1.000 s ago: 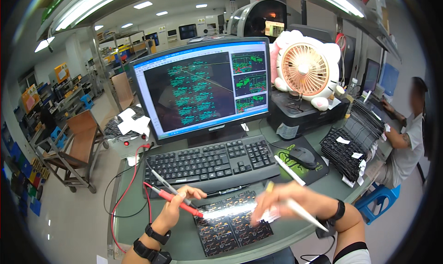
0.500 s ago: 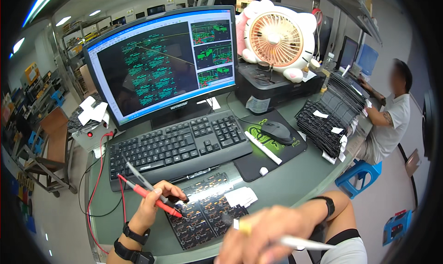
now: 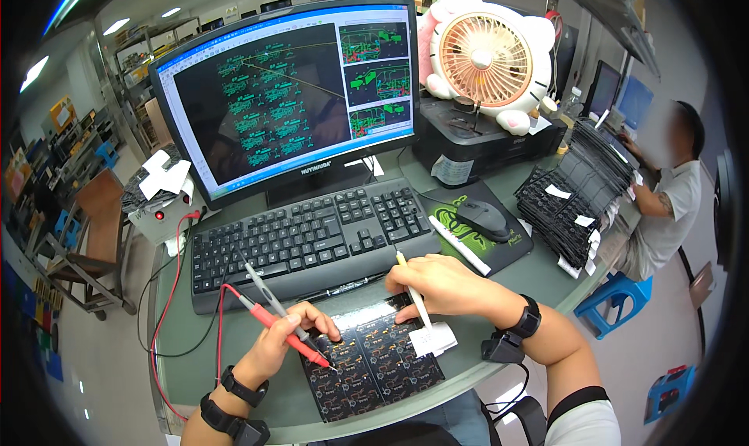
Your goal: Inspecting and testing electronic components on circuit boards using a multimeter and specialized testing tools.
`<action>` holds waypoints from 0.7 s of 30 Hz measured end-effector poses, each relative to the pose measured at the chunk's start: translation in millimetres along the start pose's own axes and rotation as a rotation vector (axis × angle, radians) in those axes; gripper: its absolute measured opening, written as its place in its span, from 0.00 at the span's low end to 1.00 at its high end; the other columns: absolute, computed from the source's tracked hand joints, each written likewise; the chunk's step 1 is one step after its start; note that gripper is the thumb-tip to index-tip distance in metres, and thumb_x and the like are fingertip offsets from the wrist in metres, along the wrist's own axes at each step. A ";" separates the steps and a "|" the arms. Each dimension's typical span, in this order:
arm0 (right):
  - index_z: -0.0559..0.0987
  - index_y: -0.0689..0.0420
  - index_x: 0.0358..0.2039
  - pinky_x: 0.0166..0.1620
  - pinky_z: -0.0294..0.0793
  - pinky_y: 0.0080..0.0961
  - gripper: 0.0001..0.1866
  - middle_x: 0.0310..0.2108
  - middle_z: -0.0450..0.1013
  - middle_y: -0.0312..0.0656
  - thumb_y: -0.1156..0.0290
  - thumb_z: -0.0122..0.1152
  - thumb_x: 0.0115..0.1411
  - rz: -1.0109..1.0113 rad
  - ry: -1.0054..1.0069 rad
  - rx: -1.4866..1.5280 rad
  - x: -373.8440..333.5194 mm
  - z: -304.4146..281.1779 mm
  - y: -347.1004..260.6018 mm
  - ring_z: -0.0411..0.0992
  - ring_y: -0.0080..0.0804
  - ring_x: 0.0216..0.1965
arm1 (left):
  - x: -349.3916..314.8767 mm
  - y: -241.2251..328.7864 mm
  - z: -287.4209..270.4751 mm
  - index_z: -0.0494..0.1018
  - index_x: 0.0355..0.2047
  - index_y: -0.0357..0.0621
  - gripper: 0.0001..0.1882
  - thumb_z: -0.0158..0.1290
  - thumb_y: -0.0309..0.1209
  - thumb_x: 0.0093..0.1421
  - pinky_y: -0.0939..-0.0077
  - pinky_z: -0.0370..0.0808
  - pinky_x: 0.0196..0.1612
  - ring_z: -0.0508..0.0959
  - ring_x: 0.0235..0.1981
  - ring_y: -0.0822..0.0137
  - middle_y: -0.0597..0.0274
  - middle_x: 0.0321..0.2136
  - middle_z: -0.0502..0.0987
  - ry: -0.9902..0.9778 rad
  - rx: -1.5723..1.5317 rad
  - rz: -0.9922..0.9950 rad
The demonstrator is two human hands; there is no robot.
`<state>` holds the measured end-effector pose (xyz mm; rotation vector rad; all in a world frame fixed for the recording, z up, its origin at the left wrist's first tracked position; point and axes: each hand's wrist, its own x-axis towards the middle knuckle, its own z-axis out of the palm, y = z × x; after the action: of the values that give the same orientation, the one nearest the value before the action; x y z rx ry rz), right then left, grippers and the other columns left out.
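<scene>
A dark printed circuit board panel (image 3: 355, 372) with rows of copper-coloured pads lies at the front of the table. In my left hand (image 3: 275, 351) are two test probes: a red probe (image 3: 269, 317) and a grey probe (image 3: 264, 287). Their tips point down at the left half of the board. My right hand (image 3: 452, 287) grips a slim white pen-like tool (image 3: 417, 296) with a yellowish upper end; the fingers are by the board's upper right edge. A white paper slip (image 3: 434, 340) lies over the board's right side, below that hand.
Behind the board stand a black keyboard (image 3: 308, 239) and a monitor (image 3: 257, 95) with a circuit layout. To the right are a mouse (image 3: 482, 218) on its mat, a white marker (image 3: 460, 246) and stacked dark boards (image 3: 573, 196). Probe leads run to a box (image 3: 160, 216). Another person (image 3: 672, 189) sits far right.
My right hand has come from the near right, in front of the table, up to the board's upper right edge with the white tool. My left hand still holds both probes over the board.
</scene>
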<state>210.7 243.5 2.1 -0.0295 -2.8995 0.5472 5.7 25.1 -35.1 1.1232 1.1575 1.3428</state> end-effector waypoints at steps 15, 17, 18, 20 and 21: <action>0.71 0.53 0.36 0.38 0.70 0.37 0.17 0.30 0.74 0.38 0.61 0.67 0.51 0.025 -0.008 0.117 2.0 1.3 8.3 0.74 0.41 0.36 | 26.7 27.5 15.4 0.68 0.33 0.39 0.27 0.34 0.52 0.64 0.64 0.70 0.51 0.76 0.42 0.59 0.50 0.36 0.76 -0.075 0.121 -0.020; 0.72 0.55 0.34 0.36 0.70 0.35 0.16 0.29 0.73 0.38 0.63 0.69 0.51 -0.032 0.082 0.127 0.5 2.7 10.6 0.73 0.39 0.34 | 29.0 27.0 14.4 0.70 0.37 0.35 0.25 0.32 0.46 0.66 0.67 0.70 0.51 0.76 0.40 0.65 0.55 0.35 0.76 -0.130 0.123 -0.026; 0.72 0.55 0.34 0.36 0.70 0.35 0.16 0.29 0.73 0.38 0.63 0.69 0.51 -0.032 0.085 0.123 -0.3 1.4 10.8 0.73 0.39 0.34 | 29.6 26.7 13.5 0.70 0.36 0.36 0.25 0.33 0.47 0.66 0.69 0.69 0.49 0.76 0.39 0.67 0.56 0.35 0.76 -0.139 0.108 -0.022; 0.71 0.54 0.36 0.38 0.69 0.37 0.16 0.30 0.73 0.39 0.66 0.68 0.51 0.008 0.041 0.237 1.0 -2.2 11.8 0.73 0.42 0.36 | 29.6 26.2 10.9 0.71 0.36 0.37 0.25 0.33 0.47 0.66 0.71 0.69 0.48 0.76 0.38 0.67 0.57 0.34 0.76 -0.155 0.128 -0.039; 0.71 0.54 0.36 0.38 0.69 0.37 0.16 0.30 0.73 0.39 0.66 0.68 0.51 0.005 0.048 0.230 0.9 -2.7 11.8 0.73 0.42 0.36 | 28.8 24.9 10.1 0.71 0.36 0.37 0.25 0.33 0.47 0.66 0.72 0.69 0.46 0.76 0.38 0.68 0.57 0.34 0.76 -0.169 0.141 -0.060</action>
<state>210.1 255.5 0.4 -0.0165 -2.7714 0.8647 10.9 53.3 -8.1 1.2677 1.1663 1.1119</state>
